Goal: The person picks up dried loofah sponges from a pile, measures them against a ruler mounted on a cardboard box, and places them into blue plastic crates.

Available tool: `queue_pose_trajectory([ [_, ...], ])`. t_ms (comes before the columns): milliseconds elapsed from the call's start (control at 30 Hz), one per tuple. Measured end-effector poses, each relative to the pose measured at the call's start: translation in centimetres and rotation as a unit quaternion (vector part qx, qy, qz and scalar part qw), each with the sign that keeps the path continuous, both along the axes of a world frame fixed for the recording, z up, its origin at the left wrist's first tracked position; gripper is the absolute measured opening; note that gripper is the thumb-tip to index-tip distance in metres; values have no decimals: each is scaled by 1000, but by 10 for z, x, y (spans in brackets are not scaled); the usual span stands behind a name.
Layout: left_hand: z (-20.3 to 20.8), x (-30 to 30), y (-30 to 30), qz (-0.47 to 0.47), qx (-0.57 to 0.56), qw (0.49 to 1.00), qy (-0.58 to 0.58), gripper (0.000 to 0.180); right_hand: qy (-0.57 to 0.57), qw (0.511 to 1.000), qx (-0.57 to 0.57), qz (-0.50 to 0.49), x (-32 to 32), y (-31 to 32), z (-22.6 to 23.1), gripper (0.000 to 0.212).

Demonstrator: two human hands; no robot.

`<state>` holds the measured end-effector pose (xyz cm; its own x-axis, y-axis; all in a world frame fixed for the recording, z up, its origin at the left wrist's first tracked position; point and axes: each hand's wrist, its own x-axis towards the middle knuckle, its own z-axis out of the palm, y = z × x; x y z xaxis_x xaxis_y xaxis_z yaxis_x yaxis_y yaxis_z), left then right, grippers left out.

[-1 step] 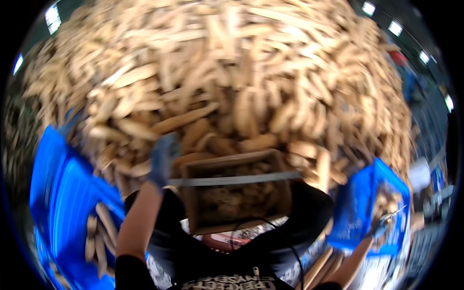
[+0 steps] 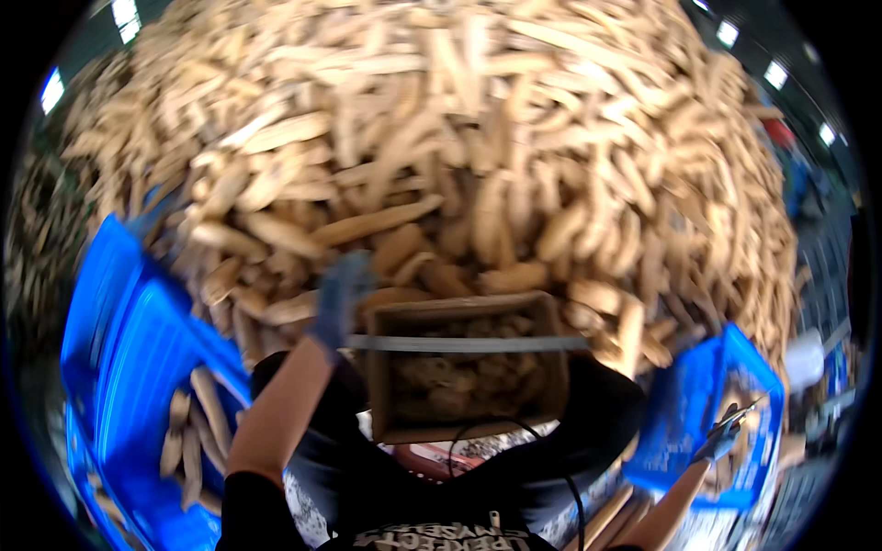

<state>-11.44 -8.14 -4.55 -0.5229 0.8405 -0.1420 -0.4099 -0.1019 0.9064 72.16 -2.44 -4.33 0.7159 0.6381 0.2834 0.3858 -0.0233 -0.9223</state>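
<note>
My left hand (image 2: 344, 296), in a blue glove, reaches toward the near edge of a large pile of long tan root-like pieces (image 2: 496, 225). It is blurred; its fingers look stretched out, with nothing visible in them. Just right of it, between my knees, stands a brown box (image 2: 375, 386) holding small chunky tan pieces (image 2: 464, 375). A flat grey bar (image 2: 478, 344) lies across the box. My right hand (image 2: 717, 444), also blue-gloved, is over a blue crate (image 2: 675, 413) at the right. It is closed on a thin metal-bladed tool (image 2: 738, 416), whose exact kind is unclear.
Large blue crates (image 2: 129, 367) stand at the left, one with several long pieces (image 2: 195, 436) inside. A dark cord (image 2: 556, 468) runs down across my lap. More long pieces (image 2: 616, 516) lie on the floor at lower right. A white container (image 2: 805, 360) is beyond the right crate.
The whole view has shifted a little, so most things appear farther right. Both hands keep nearly the same places relative to the box and crates.
</note>
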Motion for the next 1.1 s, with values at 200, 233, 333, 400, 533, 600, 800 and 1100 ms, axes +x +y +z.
queue_pose_trajectory([
  [200,11,39,-18,-180,-69,981,4,34,-177,900,52,395,-354,147,-17,42],
  [233,14,38,-19,-167,-56,984,22,32,-299,857,21,420,-444,136,-5,48],
  [333,27,29,-20,-110,50,993,6,31,-461,708,78,530,-639,108,10,57],
  [400,32,17,-19,-81,63,994,-36,30,-478,627,39,614,-733,101,-4,26],
  [533,50,-4,-27,15,89,995,-49,26,-716,478,40,506,-880,83,-92,26],
  [600,64,-9,-23,16,79,996,-36,25,-757,460,-14,464,-914,83,-110,28],
  [800,59,-19,-26,49,155,986,-43,27,-767,465,-42,440,-974,69,-146,47],
  [1100,46,-23,-24,34,96,993,-61,23,-397,452,-185,777,-802,144,-36,27],
])
